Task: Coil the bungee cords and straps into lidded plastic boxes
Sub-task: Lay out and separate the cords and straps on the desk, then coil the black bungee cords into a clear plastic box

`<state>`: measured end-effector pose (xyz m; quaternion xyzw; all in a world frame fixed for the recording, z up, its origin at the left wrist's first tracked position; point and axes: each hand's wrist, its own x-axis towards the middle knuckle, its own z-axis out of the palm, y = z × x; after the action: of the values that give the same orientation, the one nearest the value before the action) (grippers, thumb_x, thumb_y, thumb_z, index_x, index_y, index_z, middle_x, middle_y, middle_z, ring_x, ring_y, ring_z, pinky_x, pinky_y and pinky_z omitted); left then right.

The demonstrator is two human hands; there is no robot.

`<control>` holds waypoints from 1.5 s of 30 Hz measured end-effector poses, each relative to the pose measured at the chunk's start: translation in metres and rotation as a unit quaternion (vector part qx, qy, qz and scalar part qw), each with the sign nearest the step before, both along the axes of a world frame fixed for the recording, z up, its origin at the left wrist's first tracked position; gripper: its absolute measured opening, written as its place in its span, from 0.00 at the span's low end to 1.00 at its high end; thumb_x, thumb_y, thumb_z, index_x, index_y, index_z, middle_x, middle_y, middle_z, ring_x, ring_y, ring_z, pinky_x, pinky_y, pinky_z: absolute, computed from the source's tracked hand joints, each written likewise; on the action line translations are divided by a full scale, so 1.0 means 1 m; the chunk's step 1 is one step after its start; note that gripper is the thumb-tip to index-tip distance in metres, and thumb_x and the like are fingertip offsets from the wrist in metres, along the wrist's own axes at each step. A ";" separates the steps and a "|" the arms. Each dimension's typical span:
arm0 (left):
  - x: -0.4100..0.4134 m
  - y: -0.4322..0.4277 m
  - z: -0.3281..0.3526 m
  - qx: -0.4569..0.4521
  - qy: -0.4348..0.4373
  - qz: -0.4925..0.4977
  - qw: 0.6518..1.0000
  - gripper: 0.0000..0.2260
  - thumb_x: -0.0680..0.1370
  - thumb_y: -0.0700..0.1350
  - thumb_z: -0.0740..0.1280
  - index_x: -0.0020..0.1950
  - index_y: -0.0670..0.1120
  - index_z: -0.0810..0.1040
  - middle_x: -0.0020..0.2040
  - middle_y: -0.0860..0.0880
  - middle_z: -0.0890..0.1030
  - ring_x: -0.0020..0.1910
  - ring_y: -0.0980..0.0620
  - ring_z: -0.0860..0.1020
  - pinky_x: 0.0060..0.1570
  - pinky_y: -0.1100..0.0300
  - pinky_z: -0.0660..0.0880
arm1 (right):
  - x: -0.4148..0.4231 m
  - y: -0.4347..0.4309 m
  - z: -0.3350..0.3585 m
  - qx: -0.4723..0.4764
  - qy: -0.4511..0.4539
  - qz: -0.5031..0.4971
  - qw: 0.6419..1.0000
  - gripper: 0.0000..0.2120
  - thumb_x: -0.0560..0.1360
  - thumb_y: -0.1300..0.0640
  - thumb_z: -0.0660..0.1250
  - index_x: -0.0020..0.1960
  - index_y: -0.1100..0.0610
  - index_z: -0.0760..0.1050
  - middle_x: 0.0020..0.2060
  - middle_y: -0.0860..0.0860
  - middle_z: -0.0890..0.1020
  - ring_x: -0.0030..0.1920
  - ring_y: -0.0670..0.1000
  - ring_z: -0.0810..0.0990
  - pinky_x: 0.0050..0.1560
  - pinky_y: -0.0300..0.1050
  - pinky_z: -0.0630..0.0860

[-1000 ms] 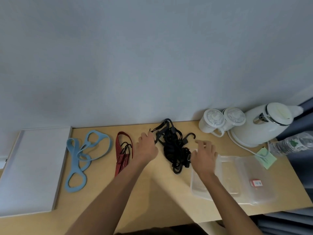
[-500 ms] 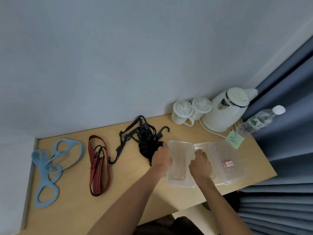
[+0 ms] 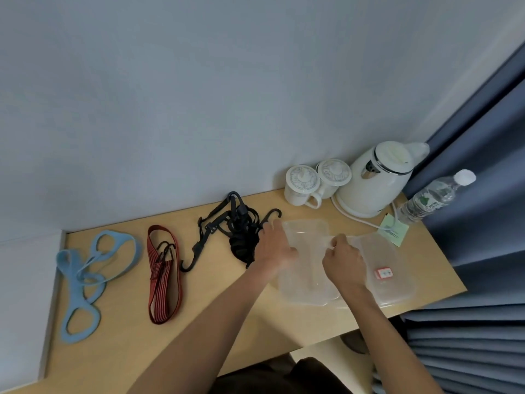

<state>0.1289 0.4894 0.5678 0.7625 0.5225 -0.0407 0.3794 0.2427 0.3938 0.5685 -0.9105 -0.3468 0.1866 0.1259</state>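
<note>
Step in hand, as judged: unlidding clear box [image 3: 309,291], lower right of centre. Bracing its left rim with left hand [image 3: 274,247], forearm in from bottom edge; finger curl not discernible. Pinching lid [image 3: 305,233] edge with right hand [image 3: 343,260], fingertips closed on it. Next: peel lid clear, then fetch black bungee cords [image 3: 241,234] just left of box.

— What is lying on the wooden table [image 3: 125,345]?

— From the left, a blue strap [image 3: 85,280] is lying in loops, then a red striped strap [image 3: 164,280], then black bungee cords [image 3: 241,231] in a tangle.

— And on the right side?

— A clear plastic box [image 3: 306,234] is sitting just beside the cords, and a second clear box [image 3: 397,280] is touching it. Behind them a lidded mug [image 3: 302,183], a second mug [image 3: 333,174], a white kettle [image 3: 375,180] and a water bottle [image 3: 431,197] are standing, and a green note [image 3: 395,231] is lying.
</note>
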 end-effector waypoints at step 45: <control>-0.200 0.031 -0.026 0.023 0.061 0.054 0.996 0.13 0.77 0.38 0.57 0.62 0.41 0.69 0.60 0.43 0.71 0.49 0.46 0.73 0.44 0.56 0.71 | -0.137 0.089 -0.042 0.040 0.085 0.330 0.939 0.15 0.79 0.62 0.57 0.62 0.59 0.75 0.54 0.54 0.77 0.55 0.52 0.76 0.55 0.43 0.72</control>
<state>-0.0715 0.5200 0.5415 0.7377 0.5861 -0.0546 0.3307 0.1062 0.4830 0.5267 -0.7201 -0.6228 0.2802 0.1225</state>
